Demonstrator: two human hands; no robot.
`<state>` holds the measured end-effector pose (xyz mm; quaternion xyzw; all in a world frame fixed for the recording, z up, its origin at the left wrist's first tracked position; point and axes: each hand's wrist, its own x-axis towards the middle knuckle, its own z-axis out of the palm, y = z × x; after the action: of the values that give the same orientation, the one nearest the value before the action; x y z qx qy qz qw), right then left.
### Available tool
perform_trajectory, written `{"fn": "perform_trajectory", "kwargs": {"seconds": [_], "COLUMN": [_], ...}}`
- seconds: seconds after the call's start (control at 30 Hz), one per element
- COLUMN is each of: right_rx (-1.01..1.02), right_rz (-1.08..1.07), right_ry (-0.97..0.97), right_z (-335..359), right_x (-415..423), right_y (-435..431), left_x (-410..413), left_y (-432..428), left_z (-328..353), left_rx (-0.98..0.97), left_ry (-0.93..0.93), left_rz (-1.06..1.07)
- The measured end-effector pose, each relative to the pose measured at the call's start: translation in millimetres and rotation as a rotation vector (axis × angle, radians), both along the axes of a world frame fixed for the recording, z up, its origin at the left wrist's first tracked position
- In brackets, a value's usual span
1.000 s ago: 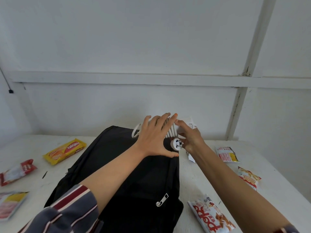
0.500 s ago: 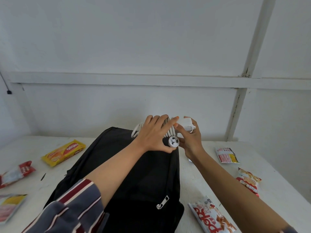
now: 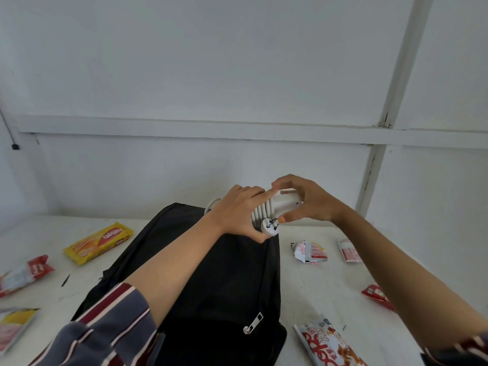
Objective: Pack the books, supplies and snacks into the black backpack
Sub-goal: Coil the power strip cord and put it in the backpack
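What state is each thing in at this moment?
black backpack: lying flat on the table, no opening visible.
white charger: cable coiled, held in both hands.
left hand: grips the coiled cable.
right hand: holds the charger block.
yellow wafer packet: lying flat, left of backpack.

The yellow packet (image 3: 97, 244) on the left of the table (image 3: 317, 286) carries a red panel with the white word "nabati", upside down to the camera; the smaller print beside it is too fine to read; the white packet (image 3: 327, 344) at the lower right bears large red letters, tilted and cut by the frame edge, not surely legible; the small white-and-red packet (image 3: 311, 251) just right of the backpack (image 3: 224, 273) has red print, blurred; the further packet (image 3: 348, 250) to its right shows a red block of lines, unreadable; the red packet (image 3: 25, 273) at far left has a small label, too blurred to read.
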<state>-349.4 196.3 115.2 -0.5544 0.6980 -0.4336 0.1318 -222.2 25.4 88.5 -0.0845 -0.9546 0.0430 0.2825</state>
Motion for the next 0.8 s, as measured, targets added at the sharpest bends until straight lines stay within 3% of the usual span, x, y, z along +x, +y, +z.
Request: {"fn": "perform_trajectory", "kwargs": {"seconds": [0.1, 0.2, 0.43, 0.67, 0.8], "right_rx": [0.073, 0.118, -0.018, -0.109, -0.095], "right_rz": [0.066, 0.100, -0.010, -0.127, -0.190], "right_ry": [-0.012, 0.108, 0.400, 0.991, 1.135], "right_z": [6, 0, -26, -30, -28], "right_x": [1, 4, 7, 8, 11], "right_y": [2, 4, 6, 8, 8], "left_x": [0, 2, 3, -4, -5], "left_y": [2, 4, 5, 10, 14], "left_z": [4, 8, 1, 3, 4], "left_rx": [0.068, 0.202, 0.388, 0.508, 0.530], "left_ry": [-0.063, -0.099, -0.159, -0.202, -0.230], "left_rz": [-0.021, -0.055, -0.030, -0.037, -0.045]}}
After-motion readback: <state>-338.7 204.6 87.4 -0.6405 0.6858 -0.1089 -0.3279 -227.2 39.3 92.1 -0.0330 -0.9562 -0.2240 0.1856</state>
